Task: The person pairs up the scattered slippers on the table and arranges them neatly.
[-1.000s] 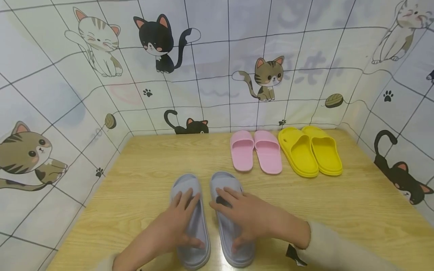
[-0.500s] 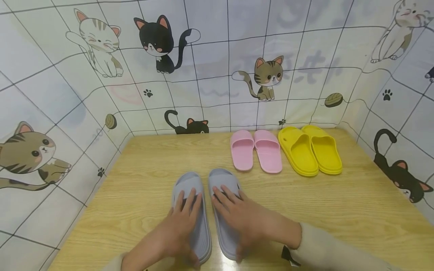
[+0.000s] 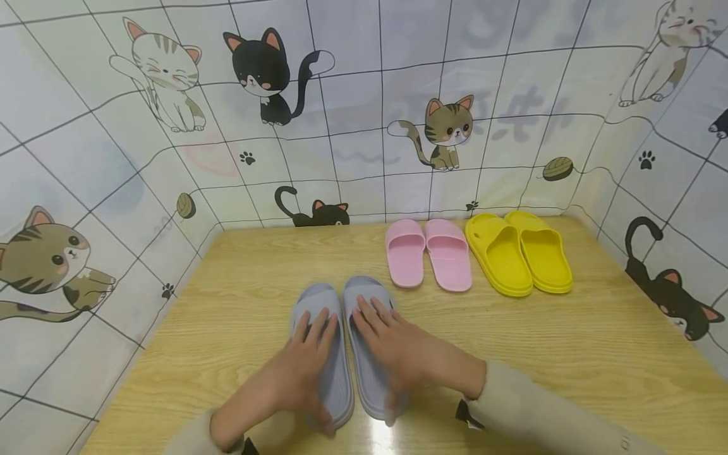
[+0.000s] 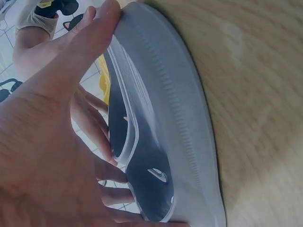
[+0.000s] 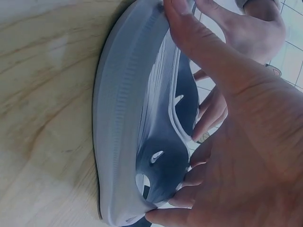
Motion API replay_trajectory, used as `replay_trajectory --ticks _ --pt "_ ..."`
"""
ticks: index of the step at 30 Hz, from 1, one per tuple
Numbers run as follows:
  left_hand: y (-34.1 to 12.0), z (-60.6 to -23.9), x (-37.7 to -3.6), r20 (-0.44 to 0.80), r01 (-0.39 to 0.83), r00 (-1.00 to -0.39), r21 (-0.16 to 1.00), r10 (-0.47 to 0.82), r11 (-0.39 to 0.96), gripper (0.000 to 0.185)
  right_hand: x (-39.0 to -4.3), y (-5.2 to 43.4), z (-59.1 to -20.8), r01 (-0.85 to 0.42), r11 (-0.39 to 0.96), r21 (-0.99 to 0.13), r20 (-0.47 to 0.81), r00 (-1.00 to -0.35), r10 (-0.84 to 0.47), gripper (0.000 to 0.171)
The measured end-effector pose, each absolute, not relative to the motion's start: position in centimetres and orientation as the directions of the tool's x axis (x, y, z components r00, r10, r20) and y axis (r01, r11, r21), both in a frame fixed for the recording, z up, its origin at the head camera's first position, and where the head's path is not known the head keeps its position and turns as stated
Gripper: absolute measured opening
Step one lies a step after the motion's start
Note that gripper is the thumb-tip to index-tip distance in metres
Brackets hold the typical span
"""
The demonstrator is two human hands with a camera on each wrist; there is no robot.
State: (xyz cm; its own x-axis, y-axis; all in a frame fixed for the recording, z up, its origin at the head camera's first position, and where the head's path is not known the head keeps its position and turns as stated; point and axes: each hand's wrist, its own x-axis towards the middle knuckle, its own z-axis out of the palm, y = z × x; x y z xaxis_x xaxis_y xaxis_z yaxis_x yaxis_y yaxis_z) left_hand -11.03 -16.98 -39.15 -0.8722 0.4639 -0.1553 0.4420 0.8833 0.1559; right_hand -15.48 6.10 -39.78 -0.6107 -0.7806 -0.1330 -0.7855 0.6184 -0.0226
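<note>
Both hands lie on a pair of grey moulded-foam slide slippers near the front of the wooden bench.

The left hand (image 3: 296, 376) lies on the left grey slipper (image 3: 321, 354), fingers fairly straight, thumb seemingly hooked over its outer edge; the right hand (image 3: 400, 357) covers the right grey slipper (image 3: 370, 347) likewise. Uneven pressure could skew one slipper or split the pair. Pushed too far right, they could nudge the pink slide slippers (image 3: 429, 253), which sit beside the yellow slide slippers (image 3: 520, 251).

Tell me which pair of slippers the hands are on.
The grey pair nearest the person; the pink pair and yellow pair lie untouched by the back wall.
</note>
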Motion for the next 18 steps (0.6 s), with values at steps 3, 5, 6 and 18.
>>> replay_trajectory --ticks 3,5,6,18 --pt "-17.1 -39.3 -11.6 -0.151 0.453 -0.869 0.146 0.472 0.880 0.165 -15.9 5.8 -39.7 -0.781 0.624 -0.009 -0.140 -0.617 -0.774 0.161" --pt "-17.1 -39.3 -11.9 -0.159 0.451 -0.868 0.145 0.470 0.881 0.165 -16.2 5.5 -39.6 -0.773 0.634 -0.013 -0.151 -0.625 -0.766 0.160" --pt "-17.1 -39.3 -12.1 -0.165 0.450 -0.867 0.145 0.470 0.881 0.164 -16.4 5.4 -39.5 -0.770 0.638 -0.011 -0.156 -0.629 -0.762 0.160" --pt "-17.2 -39.2 -14.0 -0.211 0.430 -0.868 0.129 0.449 0.894 0.164 -17.9 4.8 -39.5 -0.750 0.659 -0.054 -0.176 -0.642 -0.746 0.159"
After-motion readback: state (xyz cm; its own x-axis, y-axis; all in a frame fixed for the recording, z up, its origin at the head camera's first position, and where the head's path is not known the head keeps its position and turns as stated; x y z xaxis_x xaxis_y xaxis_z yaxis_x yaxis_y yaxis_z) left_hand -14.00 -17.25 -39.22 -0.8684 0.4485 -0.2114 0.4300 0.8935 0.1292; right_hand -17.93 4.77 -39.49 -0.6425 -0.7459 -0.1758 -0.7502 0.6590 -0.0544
